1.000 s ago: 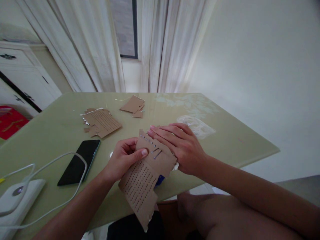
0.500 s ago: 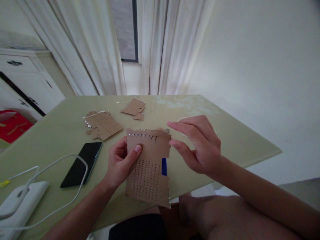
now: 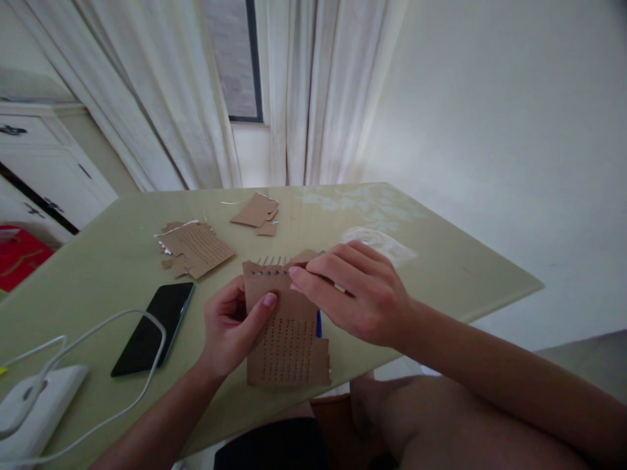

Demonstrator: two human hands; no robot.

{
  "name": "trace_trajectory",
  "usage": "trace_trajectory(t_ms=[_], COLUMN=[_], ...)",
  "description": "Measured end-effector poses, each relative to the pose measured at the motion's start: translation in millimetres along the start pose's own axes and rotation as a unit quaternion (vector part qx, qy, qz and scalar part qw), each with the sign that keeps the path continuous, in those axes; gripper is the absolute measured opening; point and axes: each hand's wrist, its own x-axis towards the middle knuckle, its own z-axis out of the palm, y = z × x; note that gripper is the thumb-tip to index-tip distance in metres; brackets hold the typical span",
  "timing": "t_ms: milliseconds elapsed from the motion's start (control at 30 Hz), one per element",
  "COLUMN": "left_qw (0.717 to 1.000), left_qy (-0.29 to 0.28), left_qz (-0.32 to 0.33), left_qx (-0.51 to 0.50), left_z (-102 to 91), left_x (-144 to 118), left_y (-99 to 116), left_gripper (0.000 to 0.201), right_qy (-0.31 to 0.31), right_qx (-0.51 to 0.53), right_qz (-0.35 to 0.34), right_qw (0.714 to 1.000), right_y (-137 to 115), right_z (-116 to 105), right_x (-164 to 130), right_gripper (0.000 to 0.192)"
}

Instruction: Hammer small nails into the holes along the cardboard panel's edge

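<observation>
- the left hand [image 3: 230, 326] is gripping the perforated cardboard card [image 3: 287, 326] upright above the near counter [image 3: 98, 274] edge, thumb across its front.
- the right hand [image 3: 362, 297], fingers closed, is pinching a thin pin at the card's top row.
- the card is judged light, stiff and easily torn; support it beside the holes.

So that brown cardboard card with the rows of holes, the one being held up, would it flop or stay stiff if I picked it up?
The cardboard card probably stays fairly stiff: the left hand grips only one edge, yet it stands flat. It looks thin, so likely light. Its ragged edges and the torn pieces on the table suggest it tears easily, especially along the hole rows.
</observation>
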Motion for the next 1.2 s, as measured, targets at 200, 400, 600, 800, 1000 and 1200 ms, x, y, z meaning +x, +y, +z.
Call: trace_trajectory(t_ms=[200, 400, 600, 800, 1000, 1200], left_qw=[0.994, 0.994, 0.999, 0.930, 0.752, 0.694], left_qy=[0.067, 0.036, 0.028, 0.109, -0.118, -0.142], left_qz=[-0.008, -0.043, -0.036, 0.234, 0.390, 0.473], left_qx=[-0.080, -0.098, 0.012, 0.262, 0.519, 0.524], left_z=[3.7, 6.3, -2.5, -12.2, 15.1, 26.4], left_x=[3, 7, 20, 41, 78, 95], left_y=[-6, -13, -23, -1, 52, 52], left_gripper=[0.030, 0.041, 0.046, 0.031, 0.020, 0.036], right_qy=[0.016, -0.049, -0.016, -0.002, -0.016, 0.011], right_qx=[0.155, 0.496, 0.607, 0.549, 0.503, 0.633], right_qz=[0.228, 0.477, 0.501, 0.483, 0.456, 0.491], right_qw=[0.961, 0.723, 0.616, 0.683, 0.734, 0.598], right_y=[0, -2, -7, -5, -6, -8], right_z=[11, 33, 48, 46, 32, 23], right_x=[-8, -14, -17, -25, -24, -18], right_gripper=[0.046, 0.075, 0.051, 0.036, 0.026, 0.049])
